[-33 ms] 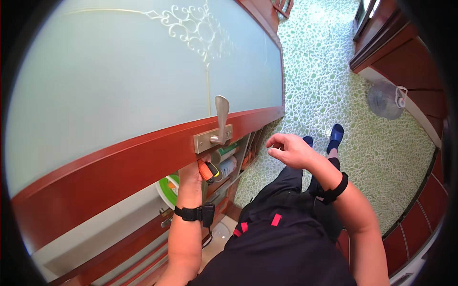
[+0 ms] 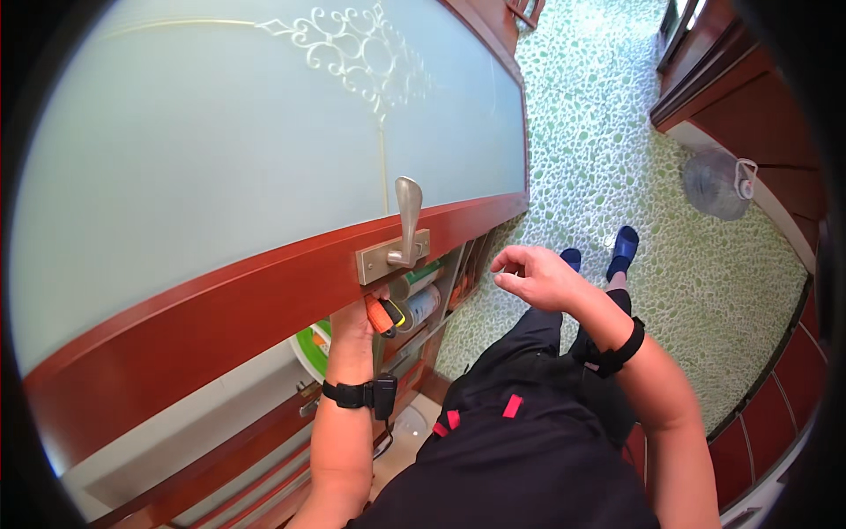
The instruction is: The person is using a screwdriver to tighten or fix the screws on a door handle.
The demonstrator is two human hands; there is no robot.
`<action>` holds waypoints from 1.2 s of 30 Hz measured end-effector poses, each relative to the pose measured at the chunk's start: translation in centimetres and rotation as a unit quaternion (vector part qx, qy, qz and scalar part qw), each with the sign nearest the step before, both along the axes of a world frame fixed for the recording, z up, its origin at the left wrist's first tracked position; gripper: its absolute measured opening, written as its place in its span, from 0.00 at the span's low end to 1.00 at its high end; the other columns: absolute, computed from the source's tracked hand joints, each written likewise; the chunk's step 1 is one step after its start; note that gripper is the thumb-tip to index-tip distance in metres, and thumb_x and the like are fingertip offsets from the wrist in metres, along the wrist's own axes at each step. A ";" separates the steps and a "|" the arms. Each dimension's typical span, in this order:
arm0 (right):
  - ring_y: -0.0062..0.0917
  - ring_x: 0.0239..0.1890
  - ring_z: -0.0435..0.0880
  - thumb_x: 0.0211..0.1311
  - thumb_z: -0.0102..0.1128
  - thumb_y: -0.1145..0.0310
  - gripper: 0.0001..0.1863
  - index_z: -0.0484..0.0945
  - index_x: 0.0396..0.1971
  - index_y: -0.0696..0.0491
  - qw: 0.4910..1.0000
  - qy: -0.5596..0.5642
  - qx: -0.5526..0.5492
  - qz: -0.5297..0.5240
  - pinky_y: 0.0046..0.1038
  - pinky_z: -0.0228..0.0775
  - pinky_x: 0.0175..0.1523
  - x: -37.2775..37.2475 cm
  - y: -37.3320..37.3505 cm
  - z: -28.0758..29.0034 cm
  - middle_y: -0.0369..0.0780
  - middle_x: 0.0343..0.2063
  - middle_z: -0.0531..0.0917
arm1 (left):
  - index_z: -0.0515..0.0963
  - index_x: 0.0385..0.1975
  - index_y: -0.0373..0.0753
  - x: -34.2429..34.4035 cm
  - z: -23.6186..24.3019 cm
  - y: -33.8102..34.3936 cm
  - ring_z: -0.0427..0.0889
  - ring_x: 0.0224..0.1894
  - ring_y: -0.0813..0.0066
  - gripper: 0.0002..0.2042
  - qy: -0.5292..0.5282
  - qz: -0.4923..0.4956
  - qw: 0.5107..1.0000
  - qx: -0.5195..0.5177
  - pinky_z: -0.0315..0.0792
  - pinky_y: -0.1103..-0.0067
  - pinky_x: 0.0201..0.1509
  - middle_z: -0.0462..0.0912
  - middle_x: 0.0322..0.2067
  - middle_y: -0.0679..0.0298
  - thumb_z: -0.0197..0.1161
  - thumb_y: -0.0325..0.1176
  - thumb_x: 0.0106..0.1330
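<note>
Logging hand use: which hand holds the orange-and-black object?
Your left hand, partly hidden by the door; your right hand holds nothing visible.

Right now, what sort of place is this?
Probably inside a home; which room, I can't tell. Signs: a frosted-glass door with a wooden frame, worn blue slippers, and a clear plastic jug on the pebble-patterned floor.

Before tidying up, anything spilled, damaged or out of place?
No visible spill or damage. Only the clear plastic jug might look out of place, because it sits on the patterned floor beside the brown cabinet.
</note>
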State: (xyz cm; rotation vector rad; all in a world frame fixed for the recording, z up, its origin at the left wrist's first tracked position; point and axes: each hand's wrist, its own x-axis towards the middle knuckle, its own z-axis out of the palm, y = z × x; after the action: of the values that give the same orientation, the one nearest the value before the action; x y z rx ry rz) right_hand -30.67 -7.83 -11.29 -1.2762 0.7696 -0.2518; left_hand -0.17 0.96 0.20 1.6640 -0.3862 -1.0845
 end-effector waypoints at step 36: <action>0.20 0.22 0.76 0.66 0.67 0.70 0.12 0.74 0.27 0.58 0.970 -0.183 0.091 -0.134 0.29 0.70 0.29 6.9 -1.4 4.6 0.37 0.20 0.77 | 0.82 0.41 0.39 -7.0 3.4 -0.4 0.74 0.26 0.81 0.12 -0.042 -0.017 0.999 0.029 0.69 0.82 0.28 0.81 0.32 0.64 0.69 0.41 0.71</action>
State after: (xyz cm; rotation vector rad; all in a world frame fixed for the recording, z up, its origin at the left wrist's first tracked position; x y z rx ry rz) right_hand -23.81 -9.21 -6.72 -0.9138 0.6272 -0.6050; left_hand -7.17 0.55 3.65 1.7633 -0.4415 -1.0622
